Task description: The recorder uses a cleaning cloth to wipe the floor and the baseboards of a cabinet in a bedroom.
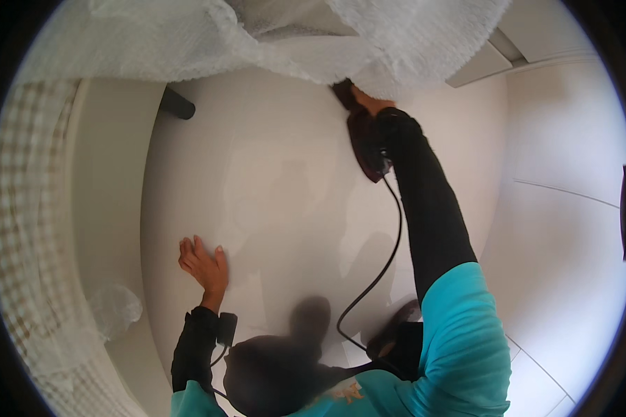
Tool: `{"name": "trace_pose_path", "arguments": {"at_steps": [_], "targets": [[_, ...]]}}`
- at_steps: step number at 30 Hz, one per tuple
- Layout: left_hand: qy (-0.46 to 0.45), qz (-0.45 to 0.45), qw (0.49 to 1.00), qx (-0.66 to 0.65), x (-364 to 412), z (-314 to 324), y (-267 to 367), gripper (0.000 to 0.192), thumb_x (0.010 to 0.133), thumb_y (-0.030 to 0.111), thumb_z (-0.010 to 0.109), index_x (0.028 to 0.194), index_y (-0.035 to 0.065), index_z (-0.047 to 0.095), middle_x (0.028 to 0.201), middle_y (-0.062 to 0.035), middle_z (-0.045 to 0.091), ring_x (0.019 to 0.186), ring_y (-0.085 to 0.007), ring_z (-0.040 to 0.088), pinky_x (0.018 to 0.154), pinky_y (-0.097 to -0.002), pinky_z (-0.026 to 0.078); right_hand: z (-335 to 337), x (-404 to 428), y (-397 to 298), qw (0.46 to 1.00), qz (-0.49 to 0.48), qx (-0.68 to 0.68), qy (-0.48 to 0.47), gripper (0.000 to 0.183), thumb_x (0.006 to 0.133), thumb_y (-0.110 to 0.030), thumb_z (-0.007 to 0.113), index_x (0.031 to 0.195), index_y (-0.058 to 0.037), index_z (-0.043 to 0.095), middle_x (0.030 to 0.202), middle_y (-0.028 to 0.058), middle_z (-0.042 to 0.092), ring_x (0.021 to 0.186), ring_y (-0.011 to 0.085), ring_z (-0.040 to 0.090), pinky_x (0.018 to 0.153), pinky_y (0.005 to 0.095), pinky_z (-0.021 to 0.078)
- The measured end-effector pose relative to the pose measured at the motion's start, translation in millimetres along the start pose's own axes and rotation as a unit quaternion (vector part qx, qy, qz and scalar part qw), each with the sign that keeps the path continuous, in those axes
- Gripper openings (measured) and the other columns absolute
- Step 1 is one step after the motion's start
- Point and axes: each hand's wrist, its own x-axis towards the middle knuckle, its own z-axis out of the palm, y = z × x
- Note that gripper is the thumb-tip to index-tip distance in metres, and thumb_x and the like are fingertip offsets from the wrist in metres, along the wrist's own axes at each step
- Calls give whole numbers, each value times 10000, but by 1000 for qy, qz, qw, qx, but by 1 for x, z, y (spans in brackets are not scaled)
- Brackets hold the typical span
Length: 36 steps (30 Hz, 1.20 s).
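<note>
My right hand is stretched far forward and grips a dark red corded handheld appliance. The dark front end of the appliance sits right at the lower edge of a white crinkled translucent sheet. Part of that hand is hidden by the appliance and the black sleeve. From the rear of the appliance, a black cord curves back towards my body. My left hand is empty, its thumb apart from the fingers, above the pale floor on the left.
On the left stands a pale bed-like frame with a dark leg and a checked cloth on top. Clear plastic film hangs over its side. Pale panels rise on the right. A small black box hangs by my left wrist.
</note>
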Motion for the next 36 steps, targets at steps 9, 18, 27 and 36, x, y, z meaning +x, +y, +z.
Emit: {"name": "trace_pose_path", "arguments": {"at_steps": [9,18,27,36], "targets": [[5,21,999,30,-1,-1,19,511,812,340,386,1176,-5,284,1173,-232,288,1100,-392,271,862,-528,207,-4,-11,78,990,115,-10,86,476,818,-399,362,1208,-127,382,1289,105,318,1153,324,311,889,484,266],[-21,20,1000,-9,7,-2,19,508,805,341,385,1163,-10,300,1176,-236,285,1086,-398,286,838,-532,230,10,26,-8,994,17,-59,90,467,813,-381,368,1177,-91,414,1249,132,356,1112,339,341,841,492,294],[-22,5,1000,-17,-4,11,-7,503,749,284,454,1143,2,322,1175,-185,275,1124,-356,246,887,-500,198,16,18,-8,994,-57,-57,74,462,808,-362,374,1145,-54,447,1210,159,395,1072,353,371,793,501,322],[-16,25,999,39,-6,6,-4,475,819,313,367,1155,-18,311,1197,-203,274,1128,-363,244,903,-489,190,-32,36,55,992,106,-4,63,461,803,-343,379,1113,-17,479,1171,186,433,1031,368,400,744,510,351]]}}
